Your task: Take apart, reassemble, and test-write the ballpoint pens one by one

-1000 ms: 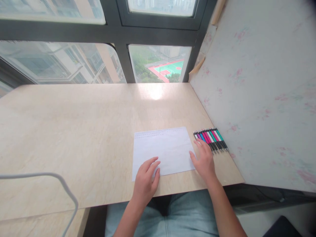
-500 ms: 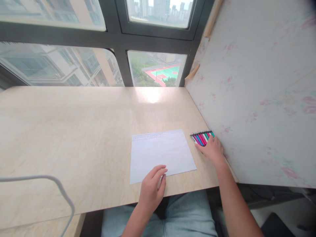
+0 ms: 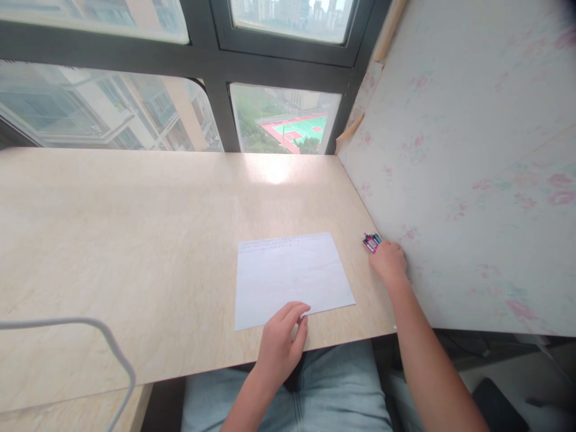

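One grey cable (image 3: 103, 336) loops over the pale table (image 3: 148, 252) between 8 and 9 o'clock, taking the sheet of paper as the middle of the dial. Between 10 and 11 o'clock a building (image 3: 148, 111) shows through the window. The left hand (image 3: 283, 336) is at 6 o'clock, over the paper's near edge; its fingers curl loosely, with a gap between thumb and fingertips. Whether it touches the paper is hard to tell. The paper (image 3: 292, 273) lies flat, rows of writing along its 12 o'clock edge, and beyond it, also at 12, a sports court (image 3: 299, 130) shows outside. At 2 o'clock from the paper is a tight bunch of pens (image 3: 371, 242), close to the wall, their ends poking out at the hand's 11 o'clock. Toward 3 o'clock the right hand (image 3: 389, 262) is closed around the bunch, its fingertips hidden. Rightmost stands the wall (image 3: 472, 156), papered with pink flowers.
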Tool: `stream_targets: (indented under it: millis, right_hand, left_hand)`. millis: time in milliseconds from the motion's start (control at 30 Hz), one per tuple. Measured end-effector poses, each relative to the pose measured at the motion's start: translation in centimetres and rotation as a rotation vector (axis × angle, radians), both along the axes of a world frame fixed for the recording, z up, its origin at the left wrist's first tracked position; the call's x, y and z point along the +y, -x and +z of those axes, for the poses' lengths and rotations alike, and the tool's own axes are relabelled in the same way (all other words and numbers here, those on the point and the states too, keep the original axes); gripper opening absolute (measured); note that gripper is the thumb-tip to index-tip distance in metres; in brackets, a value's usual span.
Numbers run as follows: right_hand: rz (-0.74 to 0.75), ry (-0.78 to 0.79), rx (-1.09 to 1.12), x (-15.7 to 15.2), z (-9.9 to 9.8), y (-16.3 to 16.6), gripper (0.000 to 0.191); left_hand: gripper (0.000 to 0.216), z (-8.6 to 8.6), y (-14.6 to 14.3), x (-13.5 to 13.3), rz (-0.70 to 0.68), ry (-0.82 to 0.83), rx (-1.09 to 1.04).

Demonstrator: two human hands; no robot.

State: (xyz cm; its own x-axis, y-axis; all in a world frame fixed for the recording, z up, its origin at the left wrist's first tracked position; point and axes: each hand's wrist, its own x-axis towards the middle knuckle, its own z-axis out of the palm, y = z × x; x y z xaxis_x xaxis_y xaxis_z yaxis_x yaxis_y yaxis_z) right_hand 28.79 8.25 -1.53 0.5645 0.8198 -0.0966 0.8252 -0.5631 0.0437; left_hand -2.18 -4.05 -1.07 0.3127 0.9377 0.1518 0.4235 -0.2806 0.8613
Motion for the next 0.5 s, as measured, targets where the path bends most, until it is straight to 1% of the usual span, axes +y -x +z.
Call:
stream_targets:
  millis: [100,200,267,300,367,400,433,467,500]
  right_hand:
    - [0.006,0.001,0.062,0.1,0.2,-0.6,0.032]
    - [0.033,-0.001,0.114,0.1,1.0,-0.7,0.029]
    - [0.076,-0.017,0.190,-0.1,1.8,0.5,0.025]
    - [0.106,-0.040,0.249,-0.3,2.3,1.6,0.022]
    - [0.177,-0.209,0.668,-0.7,3.2,4.8,0.019]
    - [0.217,-0.255,0.920,-0.9,3.5,6.8,0.021]
    - [0.240,-0.269,1.134,-1.2,3.9,8.9,0.023]
    - [0.260,-0.270,1.294,-1.3,4.1,10.9,0.026]
    - [0.270,-0.260,1.408,-1.4,4.2,12.9,0.028]
  left_hand:
    - [0.020,0.5,-0.7,-0.1,-0.027,0.046,-0.041]
    - [0.020,1.1,-1.3,0.2,-0.027,0.106,-0.112]
    - [0.019,1.5,-1.9,0.9,-0.002,0.160,-0.191]
    - [0.019,1.6,-2.3,1.3,0.017,0.196,-0.245]
    - [0.023,1.9,-3.1,2.6,0.062,0.304,-0.416]
    - [0.028,1.9,-3.4,3.4,0.109,0.358,-0.533]
    - [0.035,2.0,-3.7,4.2,0.142,0.421,-0.658]
    - [0.039,2.1,-4.0,5.0,0.172,0.483,-0.789]
    - [0.040,2.1,-4.1,5.7,0.187,0.548,-0.912]
